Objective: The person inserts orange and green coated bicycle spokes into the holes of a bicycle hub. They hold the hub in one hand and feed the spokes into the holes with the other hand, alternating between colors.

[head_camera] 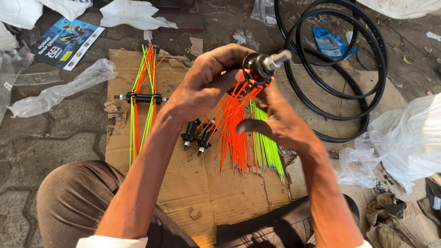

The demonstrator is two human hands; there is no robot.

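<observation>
Up above the cardboard (193, 183), the left hand (209, 85) gripped a black hub (257, 68) with its axle pointing up and right. Orange spokes (234, 119) hung from its flange. The right hand (280, 121) sat just under the hub, fingers curled among those spokes. Green spokes (266, 142) lay beside them. Two bare hubs (196, 134) rested below; black rims (340, 69) lay well apart.
</observation>
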